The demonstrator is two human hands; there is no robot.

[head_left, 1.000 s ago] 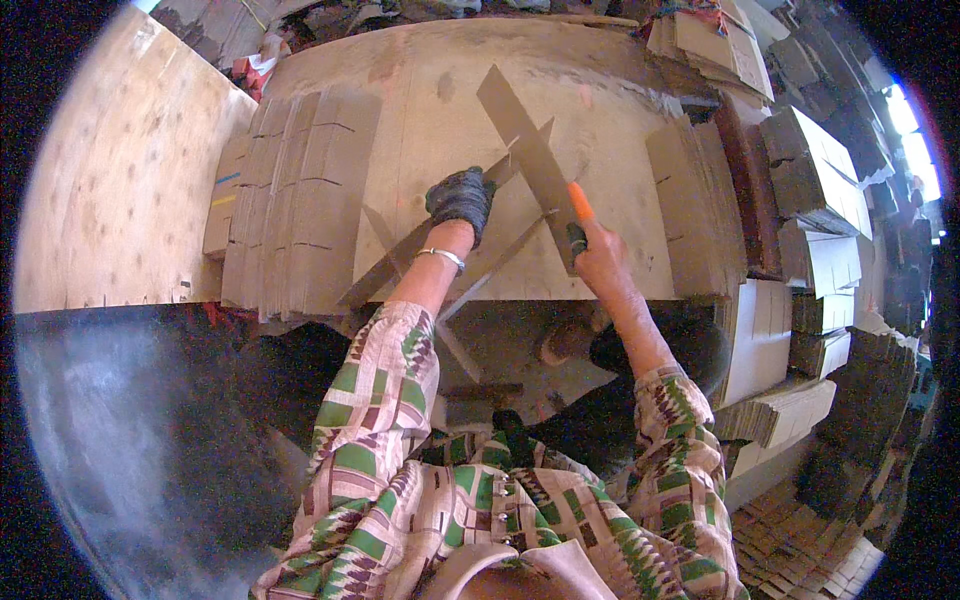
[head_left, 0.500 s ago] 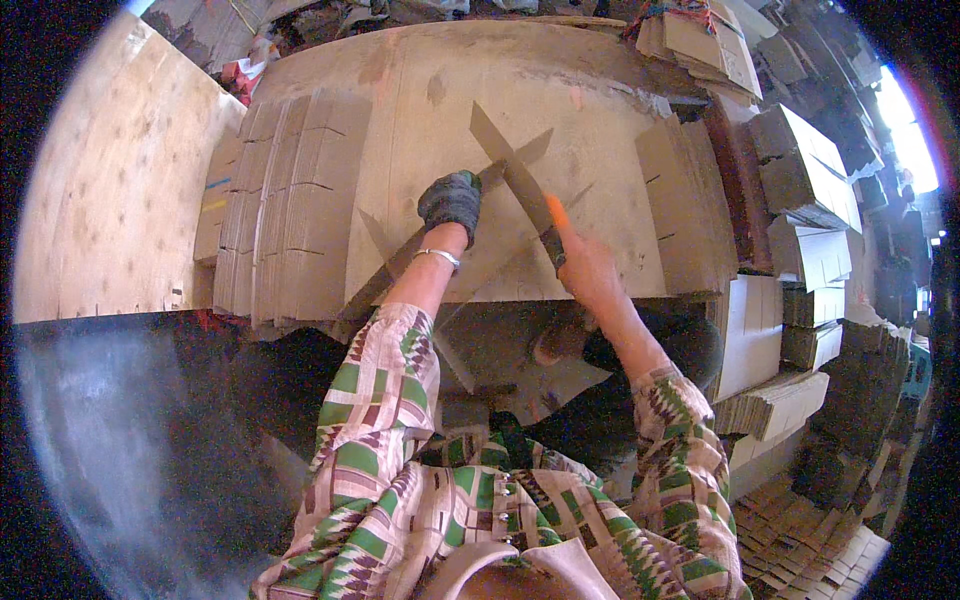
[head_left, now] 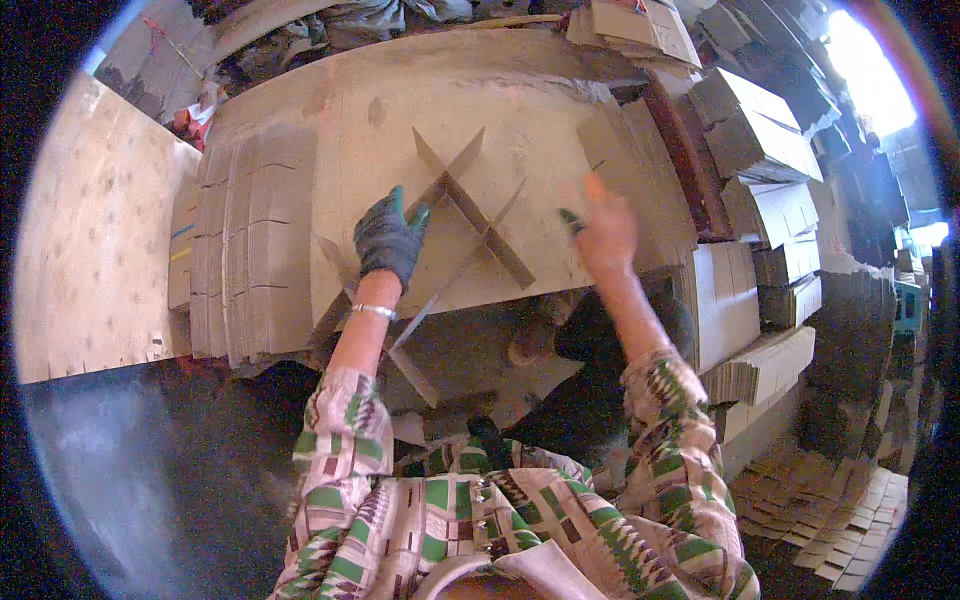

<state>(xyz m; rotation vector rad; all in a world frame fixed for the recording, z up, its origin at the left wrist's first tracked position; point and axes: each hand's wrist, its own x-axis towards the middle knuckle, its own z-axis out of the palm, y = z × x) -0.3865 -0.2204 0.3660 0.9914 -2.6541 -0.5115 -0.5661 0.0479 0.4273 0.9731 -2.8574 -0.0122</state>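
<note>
Slotted cardboard strips stand on edge on the wooden tabletop, crossing one another as a lattice. One long strip [head_left: 487,232] slants down to the right; another [head_left: 462,157] runs under my left hand. My left hand [head_left: 388,240], in a dark glove with green fingertips, is beside the crossing with thumb and forefinger apart. Part of the strip behind it is hidden. My right hand [head_left: 608,232], slightly blurred, is off the strips to the right, near the right-hand stack of strips [head_left: 640,165]. It has orange on the forefinger and dark green on the thumb, fingers apart and holding nothing visible.
A stack of slotted cardboard strips [head_left: 250,240] lies along the table's left side. Beyond it stands a plywood board [head_left: 95,230]. More cardboard bundles [head_left: 755,130] are piled at the right. The wooden tabletop [head_left: 370,75] ends at a front edge above my legs.
My right hand has let go of the long strip and moved right. That strip now sits lower across the other one. My left hand has loosened and shifted left; the whole view has also shifted.
</note>
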